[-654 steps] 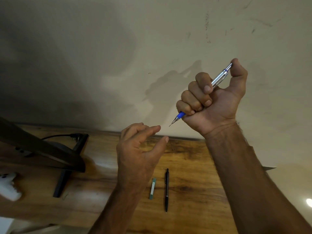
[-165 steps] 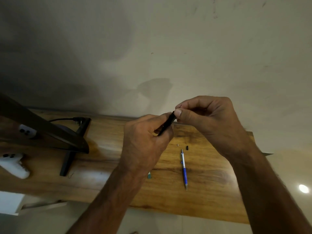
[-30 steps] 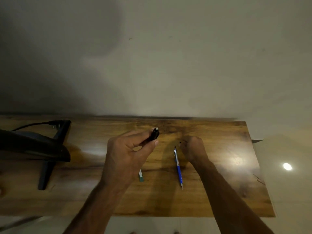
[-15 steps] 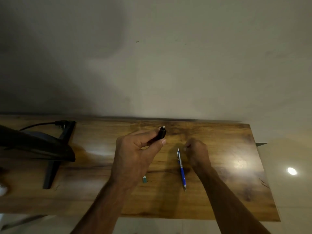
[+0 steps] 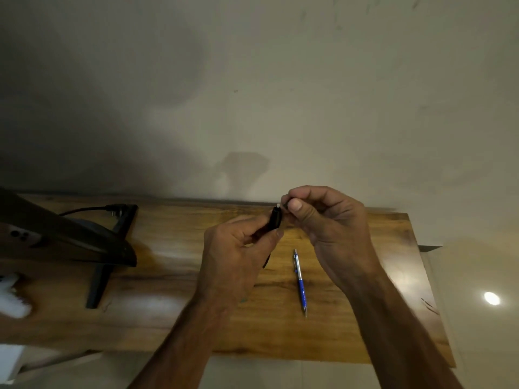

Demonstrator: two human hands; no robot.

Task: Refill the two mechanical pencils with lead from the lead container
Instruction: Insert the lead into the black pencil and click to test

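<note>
My left hand (image 5: pixel 238 256) grips the black mechanical pencil (image 5: pixel 275 219) above the wooden table (image 5: pixel 365 318), its top end up, with a small white eraser showing at the tip. My right hand (image 5: pixel 325 220) is raised beside that top end and pinches a small dark cap between thumb and fingertips, close to the eraser. The blue and silver mechanical pencil (image 5: pixel 300 282) lies on the table under my right hand, tip toward me. The green lead container is almost wholly hidden under my left wrist.
A dark monitor stand (image 5: pixel 104 265) with a cable plugged behind it occupies the table's left part. A white object (image 5: pixel 12 299) sits at the far left edge. A plain wall rises right behind the table. A bright light spot (image 5: pixel 492 298) reflects on the floor at right.
My right hand has lifted off the table with the small cap and come up to the black pencil's top end. My left hand has raised the pencil slightly.
</note>
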